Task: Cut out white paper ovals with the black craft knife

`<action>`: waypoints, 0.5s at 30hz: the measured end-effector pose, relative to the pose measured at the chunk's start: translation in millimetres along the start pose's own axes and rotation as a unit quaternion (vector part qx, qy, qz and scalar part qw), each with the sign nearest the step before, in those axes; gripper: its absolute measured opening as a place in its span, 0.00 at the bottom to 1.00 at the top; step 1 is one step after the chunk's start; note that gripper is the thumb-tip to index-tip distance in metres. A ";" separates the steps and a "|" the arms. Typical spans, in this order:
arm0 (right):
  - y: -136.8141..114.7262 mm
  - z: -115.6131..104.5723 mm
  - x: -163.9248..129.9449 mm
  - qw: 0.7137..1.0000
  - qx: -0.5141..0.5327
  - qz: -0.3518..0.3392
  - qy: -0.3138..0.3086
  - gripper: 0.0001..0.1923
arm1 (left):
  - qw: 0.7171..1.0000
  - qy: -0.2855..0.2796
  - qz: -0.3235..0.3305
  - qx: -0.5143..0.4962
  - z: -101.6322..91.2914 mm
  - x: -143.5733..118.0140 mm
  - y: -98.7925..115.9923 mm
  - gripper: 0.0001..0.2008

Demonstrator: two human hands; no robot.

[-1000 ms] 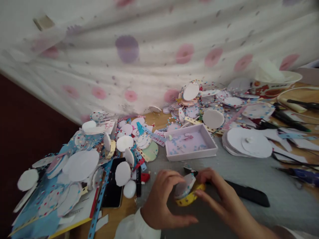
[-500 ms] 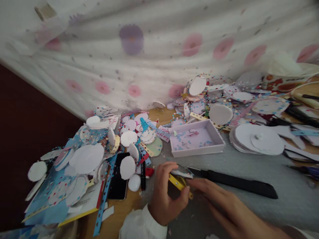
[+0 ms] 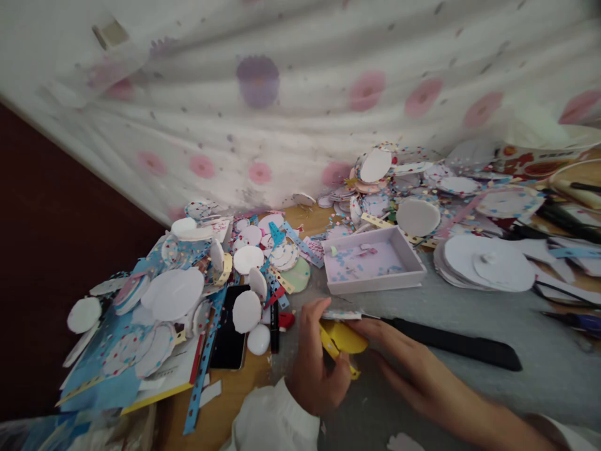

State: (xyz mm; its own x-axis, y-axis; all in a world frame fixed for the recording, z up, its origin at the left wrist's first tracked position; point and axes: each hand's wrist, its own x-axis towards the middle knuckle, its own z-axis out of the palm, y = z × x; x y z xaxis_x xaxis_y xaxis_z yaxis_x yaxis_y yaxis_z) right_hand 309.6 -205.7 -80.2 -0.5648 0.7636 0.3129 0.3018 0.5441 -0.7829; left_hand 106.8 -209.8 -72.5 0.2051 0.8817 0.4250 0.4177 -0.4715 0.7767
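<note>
My left hand [image 3: 322, 360] curls its fingers and thumb around a yellow paper piece [image 3: 351, 338], a rounded flap joined to a narrow strip with small holes. Along the top of this piece sits a thin white disc with a speckled rim [image 3: 344, 315], seen nearly edge-on. My right hand [image 3: 404, 357] reaches in from the right, fingertips touching the disc's right end, its lower digit held apart from the others. Just behind my right hand, a black-handled knife [image 3: 455, 341] lies on the grey mat [image 3: 554, 388]; the fingers partly cover its thin blade end.
A shallow white box [image 3: 375, 288] with paper scraps stands behind my hands. White paper discs [image 3: 483, 266] are stacked to the right. At left lie a dark phone [image 3: 228, 357], a blue dotted strip [image 3: 193, 401] and heaped decorated discs [image 3: 173, 294]. A flowered curtain [image 3: 300, 125] hangs behind.
The yellow flap has opened out and shows more of its face between my hands. The white disc sits more level. My right fingers have shifted slightly, and the camera view moved a little.
</note>
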 end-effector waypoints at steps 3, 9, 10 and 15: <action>-2.3 -1.9 6.5 0.999 -0.026 -0.031 0.012 0.30 | 0.992 0.010 -0.075 -0.104 -0.8 -3.3 0.0 0.30; 3.7 -1.2 12.4 0.991 -0.048 -0.066 0.107 0.17 | 0.909 -0.035 -0.188 -0.371 -1.1 -9.0 3.3 0.37; 5.6 -2.1 12.8 0.989 -0.046 -0.064 0.124 0.15 | 0.895 -0.040 -0.194 -0.399 -0.9 -8.6 4.8 0.37; 8.4 -9.4 12.6 0.985 -0.043 -0.041 0.162 0.12 | 0.818 -0.066 -0.256 -0.512 -5.4 1.2 14.7 0.37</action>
State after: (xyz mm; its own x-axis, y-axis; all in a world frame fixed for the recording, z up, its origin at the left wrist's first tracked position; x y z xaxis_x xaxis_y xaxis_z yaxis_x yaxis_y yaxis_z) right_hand 312.3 -188.2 -77.8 -0.3188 0.7789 0.5400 0.3364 0.6256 -0.7039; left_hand 108.4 -215.7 -58.1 0.3576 0.9306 -0.0782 -0.4668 0.2507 0.8481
